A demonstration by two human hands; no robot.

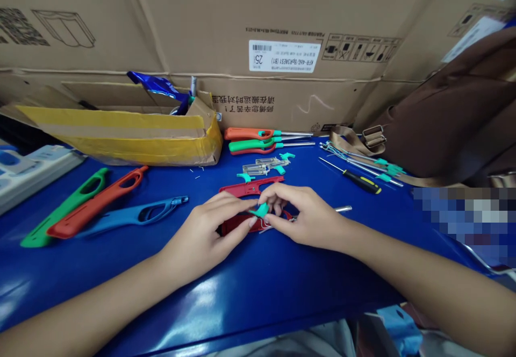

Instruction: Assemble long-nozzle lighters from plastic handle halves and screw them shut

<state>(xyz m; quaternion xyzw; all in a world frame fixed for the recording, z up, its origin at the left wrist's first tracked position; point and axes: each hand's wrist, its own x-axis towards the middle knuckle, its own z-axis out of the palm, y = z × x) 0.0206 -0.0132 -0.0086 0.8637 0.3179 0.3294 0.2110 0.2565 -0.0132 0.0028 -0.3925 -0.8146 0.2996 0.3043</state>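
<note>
Live on the head view: my left grip (205,236) and right grip (310,218) meet over the blue desk (258,287), both pressed closed around a small teal plastic clip (261,210). The clip sits right between them, its tip poking out past my left fingertips (250,205), while my right fingertips (274,198) curl in against its far side. Directly beneath the grips lies a red lighter shell (242,224), and a thin metal rod (342,209) runs out from under my right grip. Whether that grip is also bearing on the shell, I can't tell from here.

Just above my hands sits a second red shell (250,186), almost touching my fingers. Beyond it are clear plastic parts (255,169) and loose teal clips (245,177). Off to the left, green (64,209), orange (97,202) and blue (133,214) shells lie side by side. Along the back edge, finished-looking orange and green lighters (252,139) lie near a yellow-taped cardboard box (121,136) — and to the right there's a yellow-and-black screwdriver (360,183), well apart from my grips, beside a brown bag (443,115).
</note>
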